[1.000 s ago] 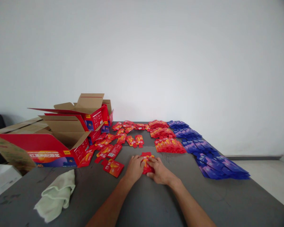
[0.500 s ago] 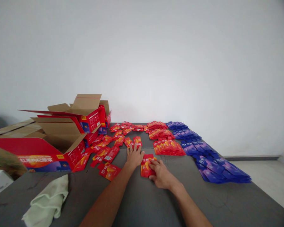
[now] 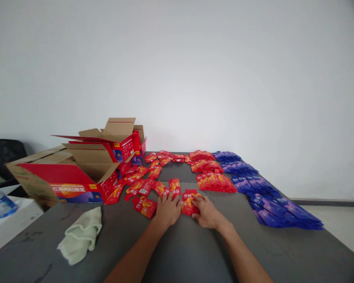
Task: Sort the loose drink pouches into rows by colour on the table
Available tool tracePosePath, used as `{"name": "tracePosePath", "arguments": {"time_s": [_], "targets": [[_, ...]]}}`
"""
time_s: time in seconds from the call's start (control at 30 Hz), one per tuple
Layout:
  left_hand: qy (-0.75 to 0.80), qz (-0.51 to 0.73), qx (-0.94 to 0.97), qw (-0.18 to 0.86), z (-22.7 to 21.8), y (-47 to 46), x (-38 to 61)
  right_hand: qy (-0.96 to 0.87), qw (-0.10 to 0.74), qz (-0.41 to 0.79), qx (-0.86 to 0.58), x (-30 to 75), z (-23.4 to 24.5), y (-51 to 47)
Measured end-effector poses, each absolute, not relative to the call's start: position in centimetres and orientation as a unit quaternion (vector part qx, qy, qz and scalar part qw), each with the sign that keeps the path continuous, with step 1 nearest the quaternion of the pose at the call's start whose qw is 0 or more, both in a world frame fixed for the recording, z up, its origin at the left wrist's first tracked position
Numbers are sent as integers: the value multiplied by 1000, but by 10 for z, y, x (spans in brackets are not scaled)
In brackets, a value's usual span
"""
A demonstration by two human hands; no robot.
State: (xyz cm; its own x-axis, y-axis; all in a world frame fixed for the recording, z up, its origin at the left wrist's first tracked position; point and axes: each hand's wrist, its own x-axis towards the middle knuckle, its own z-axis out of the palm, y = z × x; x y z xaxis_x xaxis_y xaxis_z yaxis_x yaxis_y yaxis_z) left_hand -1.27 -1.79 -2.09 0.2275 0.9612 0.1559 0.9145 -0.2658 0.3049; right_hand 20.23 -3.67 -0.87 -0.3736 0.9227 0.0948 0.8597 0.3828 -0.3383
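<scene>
My left hand (image 3: 168, 210) lies low over the table, palm down with its fingers spread. Its fingertips touch the lower end of a red pouch (image 3: 174, 185), and a second red pouch (image 3: 160, 189) lies just left of that one. To the right, my right hand (image 3: 208, 212) has its fingers over the right edge of another red pouch (image 3: 188, 208) with orange fruit printed on it, the thumb at the lower corner. That pouch is flat on the table; whether others lie beneath it I cannot tell.
Loose red pouches (image 3: 146, 206) are scattered left of my hands. Overlapping rows of red pouches (image 3: 215, 182) and blue-purple pouches (image 3: 283, 212) lie to the right. Open cardboard boxes (image 3: 76, 184), a pale green cloth (image 3: 82, 236) and a plastic bottle (image 3: 1, 204) are at left.
My left hand has come back toward me, and the two red pouches at its fingertips have slid nearer. My right hand stays on its pouch. The view has turned slightly left.
</scene>
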Motion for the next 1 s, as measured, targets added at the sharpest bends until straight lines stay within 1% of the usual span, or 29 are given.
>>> {"name": "tracePosePath", "arguments": {"time_s": [0.13,0.27,0.37,0.47,0.53,0.6,0.73,0.83,1.0], "targets": [[611,174,771,37,-13,-38,-11,-822,126,114,-544,202,-5,-40],[640,169,750,19,-4,-23,-12,-808,96,131,-567,201,5,-46],[582,170,795,14,-4,-2,-19,-802,95,138,-574,198,12,-49],[516,110,848,58,-10,14,-25,-798,117,126,-578,195,15,-50],[505,80,855,88,-15,19,-26,-796,126,121,-579,193,15,-50],[512,78,851,90,-18,22,-28,-794,130,119,-582,191,15,-49],[521,96,845,66,-19,20,-34,-792,126,131,-583,190,14,-48],[522,129,841,53,-13,16,-40,-795,109,158,-576,189,9,-47],[495,267,827,27,5,10,-47,-795,91,179,-573,190,0,-42]]}}
